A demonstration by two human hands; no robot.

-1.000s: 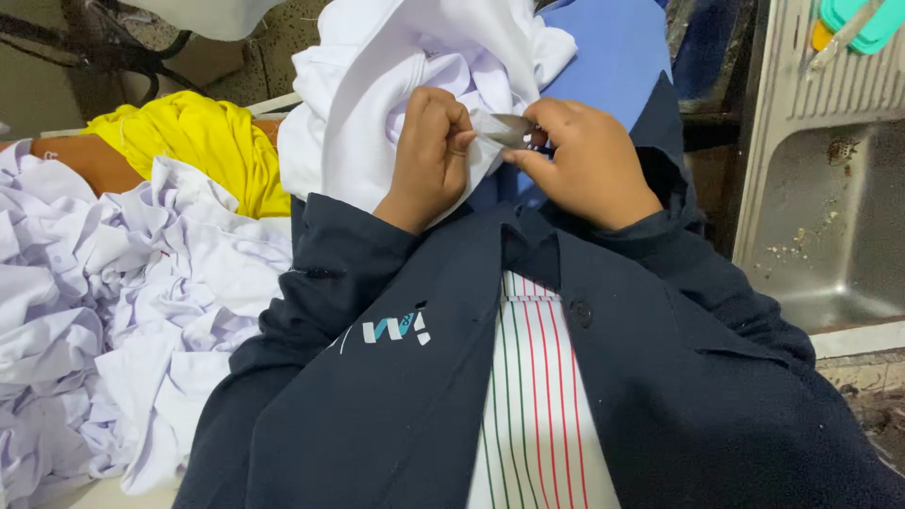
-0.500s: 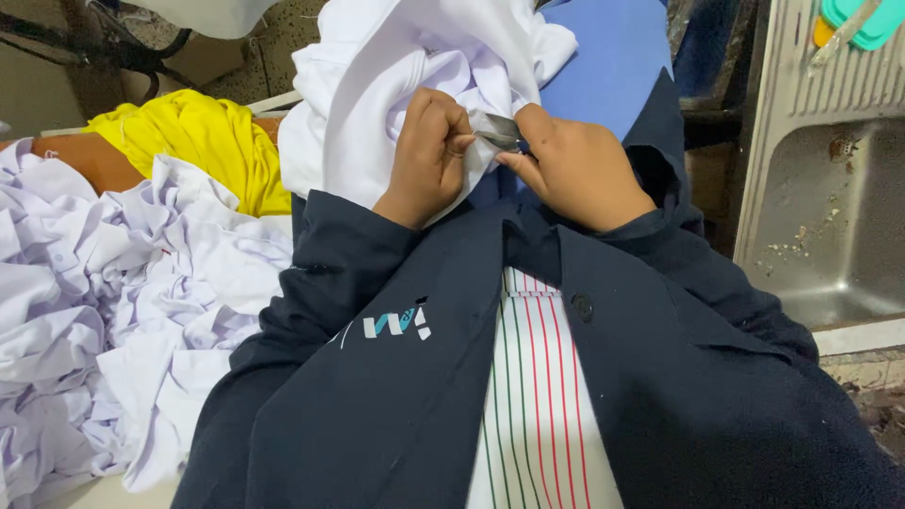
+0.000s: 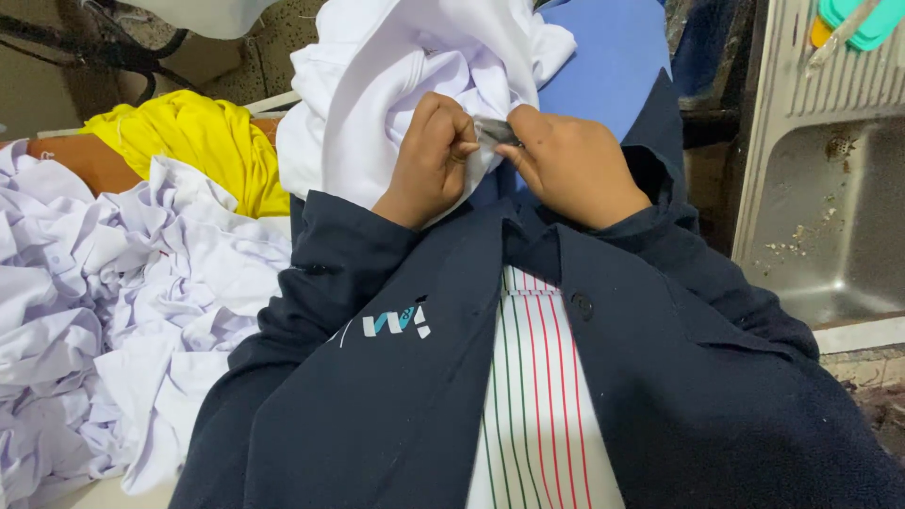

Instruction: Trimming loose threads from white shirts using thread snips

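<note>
A bunched white garment (image 3: 396, 94) lies in front of me over a blue surface (image 3: 603, 66). My left hand (image 3: 429, 155) pinches a fold of its cloth at the lower right edge. My right hand (image 3: 570, 160) holds a small metal tool (image 3: 492, 130), likely thread snips, with its tip against the same fold. The two hands almost touch. My dark navy jacket sleeves (image 3: 320, 311) and a striped shirt front (image 3: 537, 396) fill the lower view.
A heap of crumpled white garments (image 3: 113, 320) lies at the left, with a yellow cloth (image 3: 189, 141) behind it. A steel sink (image 3: 830, 207) stands at the right, with a teal object (image 3: 863, 19) on its drainboard.
My right hand has slid left with the small metal tool, closing onto the fold that my left hand holds. The white garment has shifted slightly.
</note>
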